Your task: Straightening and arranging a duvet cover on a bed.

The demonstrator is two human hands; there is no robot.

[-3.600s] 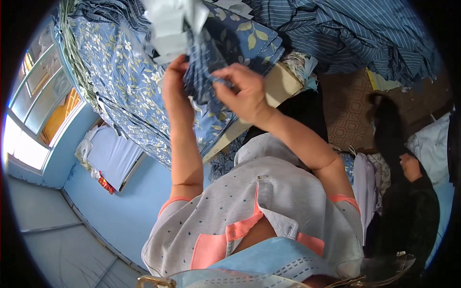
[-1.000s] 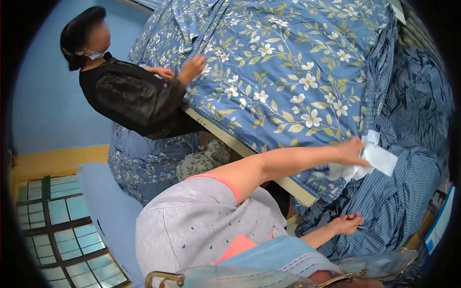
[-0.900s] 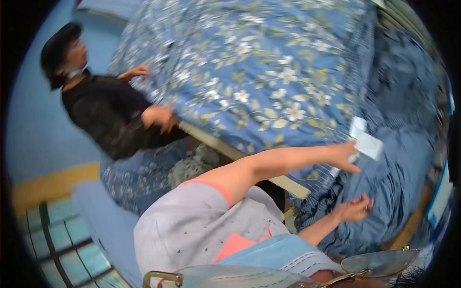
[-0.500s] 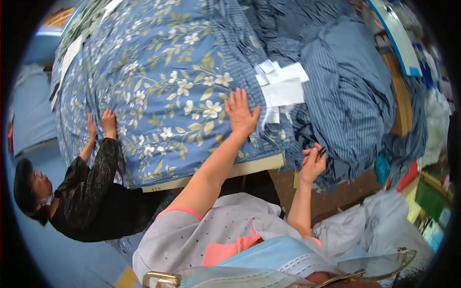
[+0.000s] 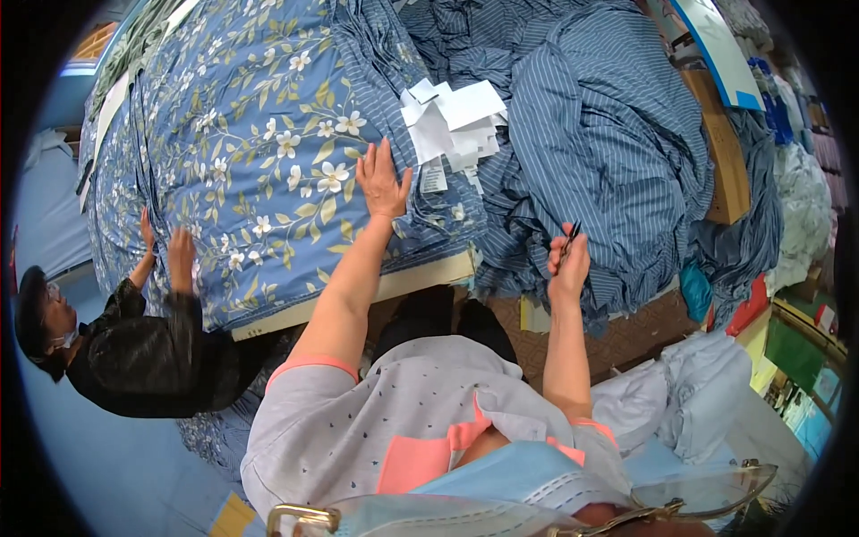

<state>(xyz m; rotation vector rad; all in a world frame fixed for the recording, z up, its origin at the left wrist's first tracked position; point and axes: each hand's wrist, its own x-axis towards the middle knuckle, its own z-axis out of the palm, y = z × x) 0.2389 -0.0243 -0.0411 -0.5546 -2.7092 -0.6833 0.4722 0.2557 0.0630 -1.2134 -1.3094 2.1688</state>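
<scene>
My left hand (image 5: 383, 186) lies flat, fingers spread, on a blue fabric with white flowers and green leaves (image 5: 268, 143). Just right of it, white paper slips and labels (image 5: 470, 107) are heaped on the cloth. In my right hand (image 5: 570, 270) is a small pair of dark thread snips (image 5: 572, 236), points upward. That hand is in front of a bunched pile of blue striped fabric (image 5: 599, 125); whether it touches the cloth I cannot tell.
At the left, a co-worker in black (image 5: 134, 358) has both hands at the floral fabric. A pale board edge (image 5: 394, 285) runs along the table's front. A brown wooden block (image 5: 718, 148) stands at the right, with pale crumpled cloth (image 5: 707, 385) below.
The whole view has shifted, so the table appears further left. My right hand has moved rightward relative to the papers, snips still in it. One of the co-worker's hands is blurred by motion.
</scene>
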